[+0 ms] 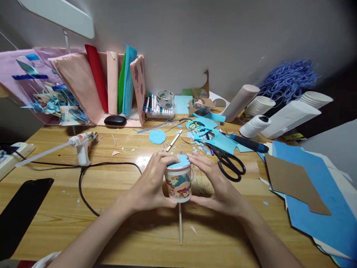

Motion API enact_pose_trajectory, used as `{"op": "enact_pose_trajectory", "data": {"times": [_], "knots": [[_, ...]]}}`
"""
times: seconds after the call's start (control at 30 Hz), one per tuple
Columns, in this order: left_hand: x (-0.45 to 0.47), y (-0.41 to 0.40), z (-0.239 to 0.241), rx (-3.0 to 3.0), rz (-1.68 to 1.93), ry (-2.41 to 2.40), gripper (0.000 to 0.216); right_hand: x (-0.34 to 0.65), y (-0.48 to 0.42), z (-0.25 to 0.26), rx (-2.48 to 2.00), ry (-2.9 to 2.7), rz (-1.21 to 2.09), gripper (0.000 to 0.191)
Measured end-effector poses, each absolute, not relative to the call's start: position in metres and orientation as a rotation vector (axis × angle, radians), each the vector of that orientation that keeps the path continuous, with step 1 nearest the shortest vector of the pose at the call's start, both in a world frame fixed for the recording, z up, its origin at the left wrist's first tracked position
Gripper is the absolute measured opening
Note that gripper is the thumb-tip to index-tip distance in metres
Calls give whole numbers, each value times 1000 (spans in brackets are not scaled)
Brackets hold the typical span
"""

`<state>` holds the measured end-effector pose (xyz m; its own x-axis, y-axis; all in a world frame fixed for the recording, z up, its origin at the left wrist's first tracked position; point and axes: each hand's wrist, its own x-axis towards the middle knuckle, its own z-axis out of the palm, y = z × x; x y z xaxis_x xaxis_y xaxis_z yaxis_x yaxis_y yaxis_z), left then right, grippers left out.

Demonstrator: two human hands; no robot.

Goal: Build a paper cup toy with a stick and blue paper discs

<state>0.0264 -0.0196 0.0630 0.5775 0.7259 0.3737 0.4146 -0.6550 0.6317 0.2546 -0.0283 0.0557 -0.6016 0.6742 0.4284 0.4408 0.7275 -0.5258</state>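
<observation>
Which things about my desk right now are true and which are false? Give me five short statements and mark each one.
1. The left hand and right hand both hold the cup. True.
2. The glue gun is to the right of the cup. False: the glue gun is to its left.
3. Blue paper lies across the top of the cup. True.
4. The scissors have red handles. False: the handles of the scissors are black.
5. A wooden stick shows below the cup. True.
</observation>
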Motion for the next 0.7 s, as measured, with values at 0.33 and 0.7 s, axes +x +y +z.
{"op": "enact_pose_trajectory", "data": {"times": [0.33, 0.7], "knots": [[30, -27, 52, 2010, 1138, 725, 90, 249, -37, 59, -758, -2165, 559, 84], [32, -33, 56, 1697, 1134, 757, 29, 240, -35, 58, -740, -2141, 457, 78]]}}
